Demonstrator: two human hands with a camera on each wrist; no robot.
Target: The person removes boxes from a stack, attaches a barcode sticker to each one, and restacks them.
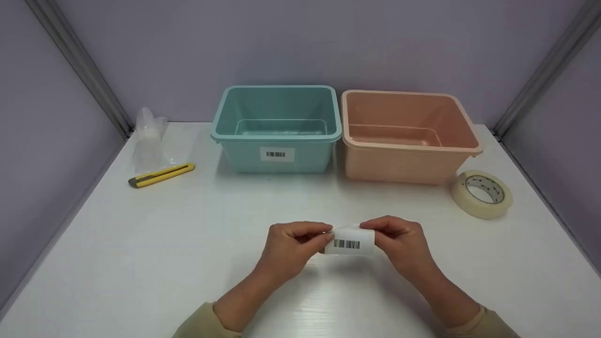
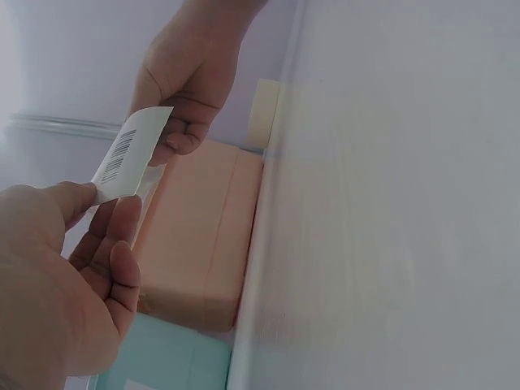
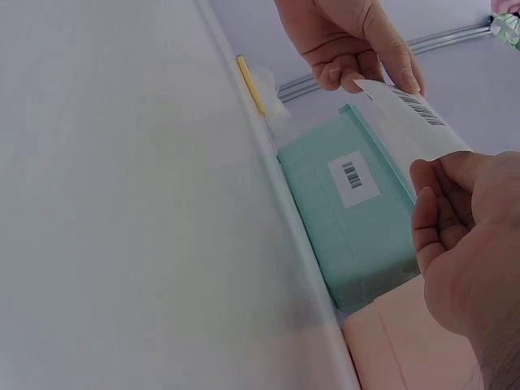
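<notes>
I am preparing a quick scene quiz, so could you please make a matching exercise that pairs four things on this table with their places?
Things:
1. barcode label
2. tape roll
3. utility knife
4. teal bin

Places:
A. far left, beside the clear plastic bags
B. pinched between left hand and right hand
C. right of the pink bin
D. left of the pink bin, a label on its front

Pairs: 1-B, 2-C, 3-A, 4-D

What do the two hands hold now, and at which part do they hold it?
Both hold one barcode label: the left hand pinches its left end, the right hand its right end, above the table.
</notes>
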